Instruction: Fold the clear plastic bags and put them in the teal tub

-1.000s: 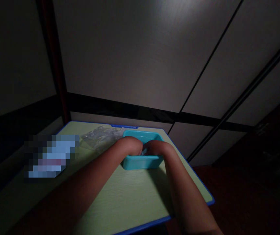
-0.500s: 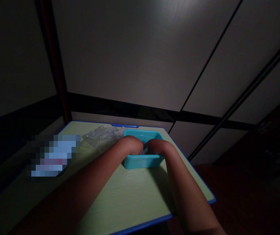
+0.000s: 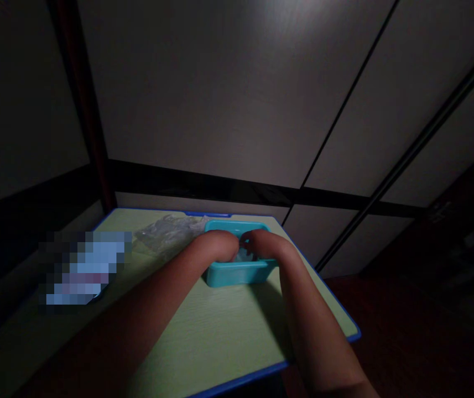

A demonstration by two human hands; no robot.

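A turquoise plastic tub [image 3: 240, 275] stands on the table, and both my hands reach down into it. My left hand [image 3: 225, 246] is bent over the tub's left side, its fingers hidden behind the back of the hand and the wrist. Opposite it, my right hand [image 3: 256, 242] dips in from the right, its fingers curled inward and pointing toward my left hand. Whatever those fingers hold is too small and dark to make out. Something pale and translucent [image 3: 244, 255] shows low in the tub between the hands; I cannot tell its kind.
The light green table [image 3: 220, 331] has a raised blue edge. A crumpled clear plastic bag [image 3: 168, 232] lies left of the tub. Farther left is a blurred-out, bluish flat object [image 3: 89, 265]. Pale cabinet panels [image 3: 203, 99] rise directly behind the table.
My right hand has shifted slightly inside the tub, so its curled fingers and the pale thing below show more clearly. The whole view has moved a little; the tub stays in place.
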